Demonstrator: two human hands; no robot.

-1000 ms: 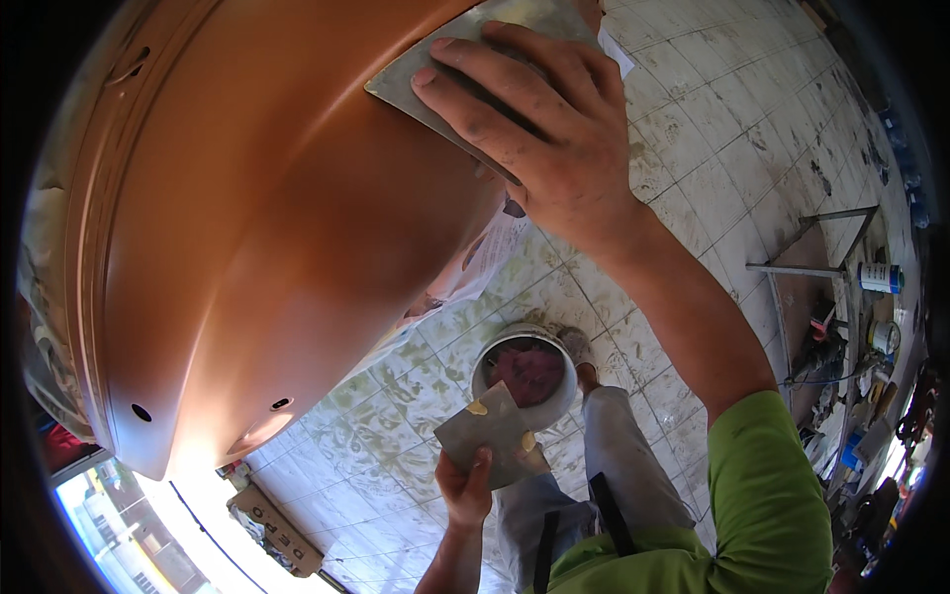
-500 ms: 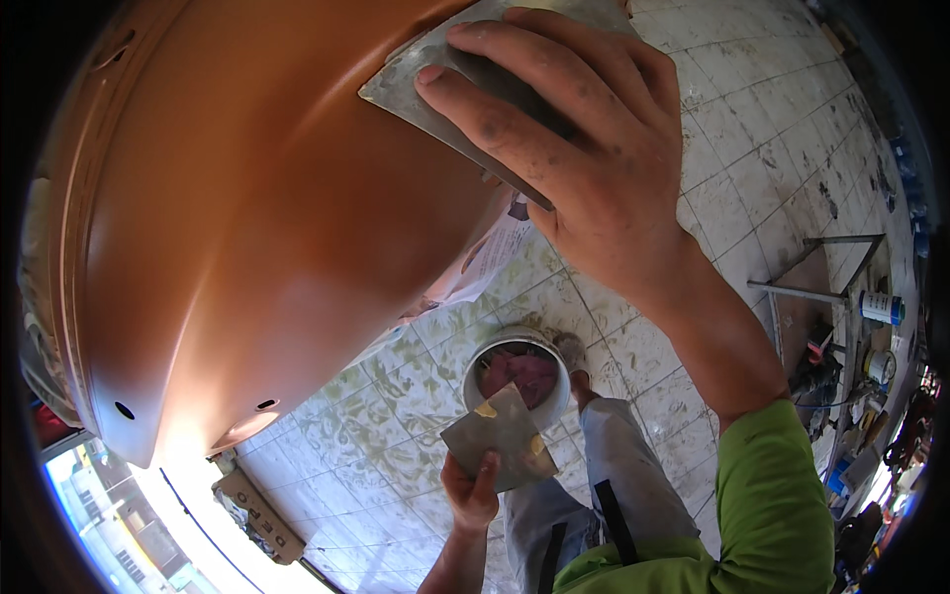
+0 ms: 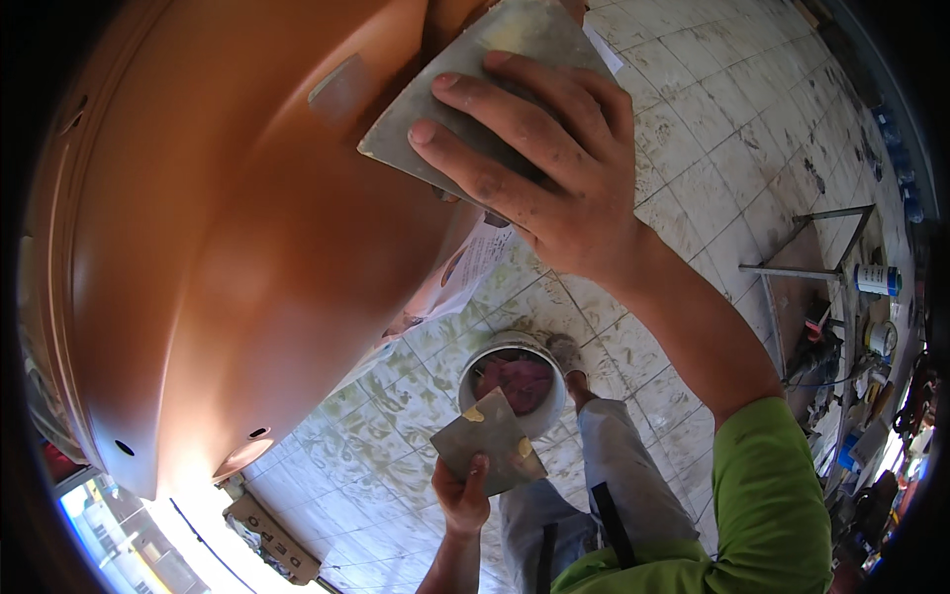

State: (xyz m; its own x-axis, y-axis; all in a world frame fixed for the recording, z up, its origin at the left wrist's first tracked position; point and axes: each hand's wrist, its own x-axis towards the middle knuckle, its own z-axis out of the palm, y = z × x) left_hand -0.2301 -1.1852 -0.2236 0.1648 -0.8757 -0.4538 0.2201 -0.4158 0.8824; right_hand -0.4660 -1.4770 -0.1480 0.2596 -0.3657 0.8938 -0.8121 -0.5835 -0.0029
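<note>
Thin Metal, Curved Panel, and a Corner to Watch

There it was: the right hand (image 3: 584,188) high at the right-hand border of the coppery-brown panel (image 3: 247,247), its fingers spread across a wide grey plate (image 3: 534,40) and clamped on it, the thumb out of sight. That plate overlapped the panel's upper right part; whether its underside touched, nobody could tell from above.

The danger lay in that sharp left corner, pointing straight in over the panel — too steep a tilt or an uneven push could have gouged the surface. Down to the panel's lower right, the left hand (image 3: 463,495) had its thumb on top of a smaller grey plate (image 3: 485,441), pinched tight. Yellowish dabs sat near its edges, and a careless tip might have dropped some onto the floor (image 3: 693,129) or into the white bucket (image 3: 542,421) just beyond.

And the look of them! The wide plate was dull, scuffed and squarish, a pale yellowish smear towards its far end. The panel curved smooth and satiny, with one pale grey patch (image 3: 336,84) just left of the plate.
</note>
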